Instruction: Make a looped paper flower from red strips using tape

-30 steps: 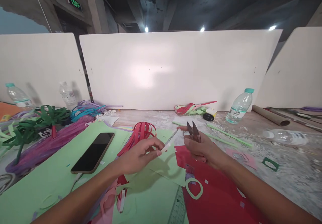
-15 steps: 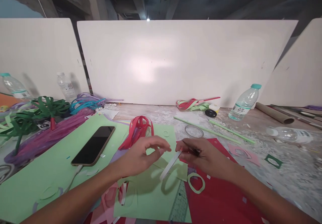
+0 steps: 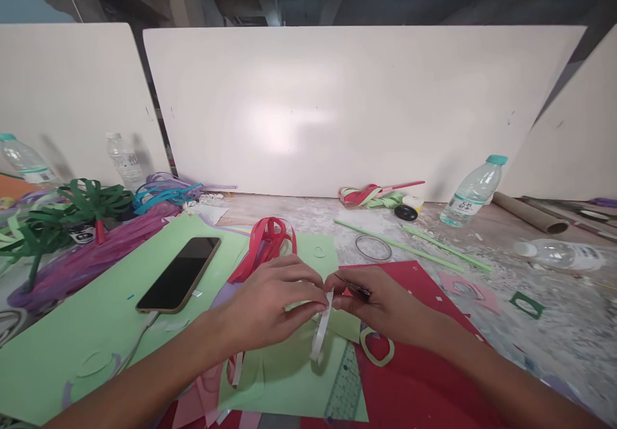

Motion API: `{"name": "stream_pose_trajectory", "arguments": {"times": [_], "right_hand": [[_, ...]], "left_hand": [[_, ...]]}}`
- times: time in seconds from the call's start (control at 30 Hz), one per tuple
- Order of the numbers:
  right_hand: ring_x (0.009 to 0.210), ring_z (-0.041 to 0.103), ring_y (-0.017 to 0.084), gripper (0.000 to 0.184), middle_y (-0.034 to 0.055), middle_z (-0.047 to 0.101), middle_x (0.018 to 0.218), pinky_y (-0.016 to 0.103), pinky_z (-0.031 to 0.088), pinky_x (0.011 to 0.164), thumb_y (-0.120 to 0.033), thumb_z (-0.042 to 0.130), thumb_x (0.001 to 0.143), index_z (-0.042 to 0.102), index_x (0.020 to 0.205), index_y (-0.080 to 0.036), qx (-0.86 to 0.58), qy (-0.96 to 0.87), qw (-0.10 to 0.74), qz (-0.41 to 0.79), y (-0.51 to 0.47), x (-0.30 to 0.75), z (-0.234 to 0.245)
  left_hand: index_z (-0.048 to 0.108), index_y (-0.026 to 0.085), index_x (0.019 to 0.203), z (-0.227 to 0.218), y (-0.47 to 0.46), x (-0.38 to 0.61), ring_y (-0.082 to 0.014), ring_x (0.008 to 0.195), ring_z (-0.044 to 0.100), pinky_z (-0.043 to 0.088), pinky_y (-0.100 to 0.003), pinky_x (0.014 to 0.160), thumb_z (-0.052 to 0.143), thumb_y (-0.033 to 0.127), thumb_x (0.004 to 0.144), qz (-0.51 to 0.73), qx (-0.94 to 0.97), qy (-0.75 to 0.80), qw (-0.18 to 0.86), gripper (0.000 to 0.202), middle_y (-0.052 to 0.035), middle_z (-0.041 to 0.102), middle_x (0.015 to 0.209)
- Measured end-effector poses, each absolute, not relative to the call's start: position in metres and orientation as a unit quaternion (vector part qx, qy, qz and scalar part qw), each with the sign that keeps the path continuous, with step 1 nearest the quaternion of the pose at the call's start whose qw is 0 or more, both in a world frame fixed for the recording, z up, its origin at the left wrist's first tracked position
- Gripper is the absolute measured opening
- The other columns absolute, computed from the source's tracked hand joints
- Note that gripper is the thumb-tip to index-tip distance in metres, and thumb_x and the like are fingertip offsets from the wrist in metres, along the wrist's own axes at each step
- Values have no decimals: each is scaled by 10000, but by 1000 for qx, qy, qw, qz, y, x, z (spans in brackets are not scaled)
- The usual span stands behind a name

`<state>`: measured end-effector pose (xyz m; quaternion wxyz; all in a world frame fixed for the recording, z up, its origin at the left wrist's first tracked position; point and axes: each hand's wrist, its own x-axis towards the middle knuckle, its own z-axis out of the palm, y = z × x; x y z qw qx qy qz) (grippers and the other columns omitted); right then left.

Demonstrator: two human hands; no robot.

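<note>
My right hand (image 3: pixel 380 300) is closed around a narrow white roll of tape (image 3: pixel 321 336), seen nearly edge-on and hanging down from the fingertips. Tucked in the same hand is a dark, thin tool (image 3: pixel 357 289), mostly hidden by the fingers. At the top of the tape, the thumb and index finger of my left hand (image 3: pixel 274 300) pinch together, touching the right fingertips. Under both hands lies light green paper (image 3: pixel 284 384), with a clear ruler (image 3: pixel 344 384) on it. Beside the ruler, a green paper ring (image 3: pixel 371 355) rests partly over red paper (image 3: pixel 414 377).
A phone (image 3: pixel 180 273) with a cable lies on green paper at left. Red paper strips (image 3: pixel 270 239) are bundled behind my left hand. Green sticks (image 3: pixel 400 245), a wire ring (image 3: pixel 373 248) and a tilted bottle (image 3: pixel 475 191) are farther back, before a white panel (image 3: pixel 361 108).
My left hand has moved right, and its fingers have closed at the top of the tape. My right hand has shifted slightly left, and the tape hangs more upright.
</note>
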<state>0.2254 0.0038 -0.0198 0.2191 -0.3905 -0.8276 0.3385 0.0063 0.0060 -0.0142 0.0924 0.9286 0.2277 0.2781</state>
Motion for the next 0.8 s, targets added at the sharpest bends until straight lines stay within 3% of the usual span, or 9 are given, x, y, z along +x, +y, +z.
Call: {"name": "stream_pose_trajectory", "arguments": {"times": [0.1, 0.47, 0.8], "right_hand": [[623, 457, 120, 157, -9, 569, 728, 219, 327, 536, -309, 490, 888, 591, 848, -195, -397, -823, 228, 337, 5, 224, -22], [637, 478, 115, 148, -7, 583, 775, 227, 316, 538, -310, 479, 904, 581, 891, -203, -387, -819, 229, 357, 5, 222, -24], [637, 474, 119, 164, -7, 575, 769, 232, 318, 539, -330, 470, 908, 568, 885, -201, -394, -817, 223, 358, 4, 222, -25]], "left_hand": [[650, 184, 901, -14, 6, 6, -157, 916, 595, 460, -300, 833, 488, 179, 899, 278, 936, 212, 51, 162, -55, 682, 1005], [655, 197, 926, -14, 7, 3, -144, 907, 597, 468, -281, 847, 521, 174, 887, 272, 944, 184, 8, 141, -13, 715, 962], [615, 165, 939, -20, 3, 7, -169, 883, 594, 473, -321, 820, 459, 138, 907, 255, 944, 181, -103, 161, -45, 698, 908]]}}
